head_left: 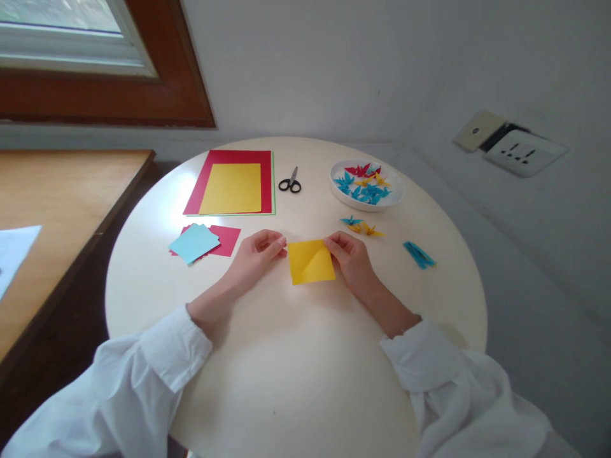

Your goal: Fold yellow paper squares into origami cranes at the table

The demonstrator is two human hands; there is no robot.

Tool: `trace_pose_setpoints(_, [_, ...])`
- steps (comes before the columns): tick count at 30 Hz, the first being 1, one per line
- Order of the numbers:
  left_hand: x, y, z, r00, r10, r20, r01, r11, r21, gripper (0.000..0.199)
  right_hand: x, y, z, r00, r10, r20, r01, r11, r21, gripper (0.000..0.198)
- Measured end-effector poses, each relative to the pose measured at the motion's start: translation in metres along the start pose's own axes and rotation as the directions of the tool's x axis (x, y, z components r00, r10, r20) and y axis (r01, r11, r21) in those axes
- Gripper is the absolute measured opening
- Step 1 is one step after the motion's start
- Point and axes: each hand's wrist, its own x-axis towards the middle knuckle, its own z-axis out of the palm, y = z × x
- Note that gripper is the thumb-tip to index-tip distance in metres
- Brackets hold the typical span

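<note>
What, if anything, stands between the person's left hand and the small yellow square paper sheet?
Nothing visible stands between the left hand and the small yellow square paper sheet; the hand is beside its upper left corner, though touching is unclear. The right hand holds the upper right corner.

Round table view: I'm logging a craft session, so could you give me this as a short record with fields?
Right hand: grips yellow square at upper right corner
Left hand: at its left edge; contact unclear
White dish: red, yellow, blue paper birds
Before dish: more birds
Right: folded blue papers
Far side: scissors, large sheets
Left: small papers, light blue over red
</note>
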Motion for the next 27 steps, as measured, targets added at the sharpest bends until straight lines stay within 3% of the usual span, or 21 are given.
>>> trace_pose_setpoints(5, [-0.003,-0.002,0.01,0.998,-0.027,0.064,0.021,0.996,0.091,0.037,-0.007,-0.002,0.008,0.998,-0.062,0.021,0.063,0.996,-0.057,0.023])
trace_pose_setpoints(15, [-0.002,-0.008,0.007,0.996,-0.015,0.092,-0.002,0.984,0.177,0.028,-0.011,-0.001,0.011,0.991,-0.122,0.047,0.129,0.976,-0.175,0.02])
trace_pose_setpoints(19, [-0.004,-0.005,0.009,0.992,0.013,0.129,-0.047,0.962,0.268,0.025,-0.015,-0.002,0.012,0.979,-0.162,0.125,0.19,0.948,-0.255,0.018])
trace_pose_setpoints(27, [-0.005,-0.003,0.01,0.98,0.014,0.201,-0.072,0.956,0.285,0.022,-0.017,-0.002,0.013,0.951,-0.229,0.207,0.286,0.907,-0.309,0.01])
